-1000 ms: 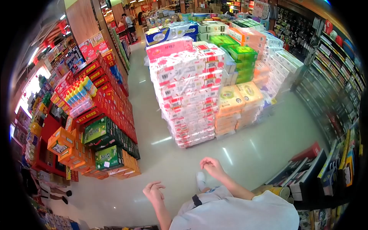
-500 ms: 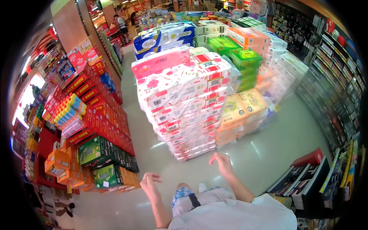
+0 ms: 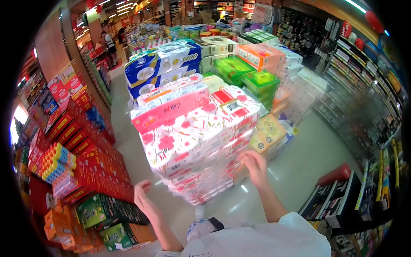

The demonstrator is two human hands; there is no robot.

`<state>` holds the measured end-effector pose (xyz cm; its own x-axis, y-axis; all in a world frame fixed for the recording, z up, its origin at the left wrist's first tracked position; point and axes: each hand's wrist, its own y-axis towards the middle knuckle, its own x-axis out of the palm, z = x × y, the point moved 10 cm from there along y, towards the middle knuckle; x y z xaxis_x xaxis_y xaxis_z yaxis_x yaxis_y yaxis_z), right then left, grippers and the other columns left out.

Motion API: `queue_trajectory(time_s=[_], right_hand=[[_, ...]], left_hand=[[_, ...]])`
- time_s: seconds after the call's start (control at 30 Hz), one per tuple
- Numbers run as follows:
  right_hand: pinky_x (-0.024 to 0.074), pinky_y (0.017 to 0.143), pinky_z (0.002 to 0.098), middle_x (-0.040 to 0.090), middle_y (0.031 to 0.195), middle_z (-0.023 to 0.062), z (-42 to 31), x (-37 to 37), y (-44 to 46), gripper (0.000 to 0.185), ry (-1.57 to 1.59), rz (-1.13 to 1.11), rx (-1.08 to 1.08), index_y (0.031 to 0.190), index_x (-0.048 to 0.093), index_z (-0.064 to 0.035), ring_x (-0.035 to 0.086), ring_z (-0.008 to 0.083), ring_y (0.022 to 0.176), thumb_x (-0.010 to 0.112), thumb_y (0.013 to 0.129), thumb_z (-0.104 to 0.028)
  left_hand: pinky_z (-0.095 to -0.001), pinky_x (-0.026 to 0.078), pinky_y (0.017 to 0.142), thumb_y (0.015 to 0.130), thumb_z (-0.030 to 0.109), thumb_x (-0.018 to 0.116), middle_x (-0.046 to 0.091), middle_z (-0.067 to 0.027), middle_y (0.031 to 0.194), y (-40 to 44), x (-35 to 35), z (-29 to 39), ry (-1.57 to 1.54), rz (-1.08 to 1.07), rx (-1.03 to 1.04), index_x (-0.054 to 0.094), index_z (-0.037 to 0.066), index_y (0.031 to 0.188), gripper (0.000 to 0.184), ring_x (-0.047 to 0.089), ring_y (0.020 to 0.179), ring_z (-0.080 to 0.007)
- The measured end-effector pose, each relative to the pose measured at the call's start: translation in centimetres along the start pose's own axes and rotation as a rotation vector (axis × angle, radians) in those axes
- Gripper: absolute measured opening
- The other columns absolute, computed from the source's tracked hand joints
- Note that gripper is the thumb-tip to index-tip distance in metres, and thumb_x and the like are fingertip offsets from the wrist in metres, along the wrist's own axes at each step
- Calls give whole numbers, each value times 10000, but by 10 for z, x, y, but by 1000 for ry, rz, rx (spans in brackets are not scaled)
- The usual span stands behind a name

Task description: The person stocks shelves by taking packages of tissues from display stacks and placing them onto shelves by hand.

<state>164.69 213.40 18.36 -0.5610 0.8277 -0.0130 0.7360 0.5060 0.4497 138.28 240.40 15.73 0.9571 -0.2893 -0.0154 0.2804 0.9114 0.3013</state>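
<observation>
In front of me rises a tall stack of plastic-wrapped tissue packs [image 3: 201, 132], white with pink flowers. A pink and white tissue pack [image 3: 171, 107] lies on top of it at the back left. My left hand [image 3: 145, 198] hangs in the air just left of the stack's front, fingers loosely bent and holding nothing. Beside the stack's right front side is my right hand [image 3: 255, 166], its fingers slightly bent and nothing in them. Whether its fingertips touch the wrapping I cannot tell.
Red boxes [image 3: 102, 171] are piled along the left, with green cartons [image 3: 96, 212] lower down. Blue paper packs [image 3: 165, 64] and green packs [image 3: 233, 70] stand behind the stack. Yellow-orange packs [image 3: 267, 132] sit at its right. Shelves [image 3: 364, 85] line the right side.
I have come closer to the flowered stack, and the view has tilted up. Both hands have risen; the right one is now beside the stack's side.
</observation>
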Motion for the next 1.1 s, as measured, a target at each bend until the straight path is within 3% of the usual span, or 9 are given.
queue_trajectory(time_s=[0.2, 0.27, 0.4, 0.5, 0.63, 0.67, 0.8, 0.9, 1.1], right_hand=[[431, 852, 291, 474, 1161, 106, -37, 36, 105, 272, -138, 46, -204, 1109, 509, -4, 517, 159, 1011, 565, 851, -67], [397, 934, 320, 442, 1254, 133, -20, 49, 132, 423, -178, 75, -107, 1242, 422, -15, 452, 212, 1174, 578, 862, -117], [251, 1067, 377, 315, 1394, 208, 19, 75, 175, 657, -159, 30, 53, 1388, 215, -2, 255, 286, 1341, 584, 879, -193], [210, 1085, 379, 308, 1393, 218, 38, 87, 179, 693, -49, 42, 164, 1401, 181, 2, 244, 292, 1341, 587, 879, -206], [341, 1015, 344, 366, 1354, 186, 37, 78, 173, 688, 2, 129, 255, 1406, 197, -22, 365, 249, 1264, 596, 877, -206], [399, 955, 328, 418, 1316, 133, 45, 69, 171, 611, -105, 113, 153, 1375, 301, -28, 429, 204, 1206, 603, 870, -192], [390, 940, 330, 464, 1259, 88, 10, 65, 136, 527, -113, 144, 173, 1309, 427, -46, 441, 169, 1170, 618, 850, -220], [386, 934, 325, 480, 1226, 86, -19, 54, 103, 502, -289, 119, -43, 1277, 454, -51, 452, 175, 1147, 622, 838, -228], [396, 906, 317, 482, 1218, 71, -38, 28, -29, 463, -328, 144, -127, 1255, 465, -56, 470, 181, 1112, 610, 841, -203]], left_hand=[[-338, 343, 918, 949, 272, 325, 546, -106, 1171, 89, 39, 13, -91, -64, 84, 512, -9, 1180, 409, 495, 1094, -195], [-384, 265, 1024, 948, 323, 328, 434, -146, 1342, 108, 53, 6, -129, -160, 100, 396, -7, 1323, 504, 396, 1248, -241], [-404, 247, 1051, 951, 342, 333, 440, -187, 1326, 132, 76, 19, -195, -191, 173, 364, -42, 1338, 546, 403, 1243, -282], [-418, 230, 1064, 945, 383, 340, 401, -233, 1339, 136, 88, 4, -221, -299, 133, 320, -73, 1354, 613, 364, 1268, -295], [-416, 235, 1063, 943, 411, 332, 381, -242, 1346, 135, 97, -11, -382, -317, 82, 263, -87, 1372, 661, 373, 1253, -297], [-387, 276, 1045, 913, 332, 453, 401, -202, 1334, 137, 94, -15, -469, -320, 102, 315, -68, 1355, 613, 397, 1224, -294], [-407, 316, 1008, 895, 311, 484, 424, -195, 1308, 133, 80, -17, -393, -285, 144, 344, -31, 1340, 578, 425, 1184, -295], [-421, 346, 981, 881, 295, 506, 442, -189, 1288, 120, 65, -13, -341, -248, 192, 366, -3, 1329, 556, 446, 1154, -296], [-450, 406, 926, 854, 263, 552, 477, -178, 1249, 68, 42, 2, -275, -165, 309, 410, 53, 1306, 518, 488, 1093, -297]])
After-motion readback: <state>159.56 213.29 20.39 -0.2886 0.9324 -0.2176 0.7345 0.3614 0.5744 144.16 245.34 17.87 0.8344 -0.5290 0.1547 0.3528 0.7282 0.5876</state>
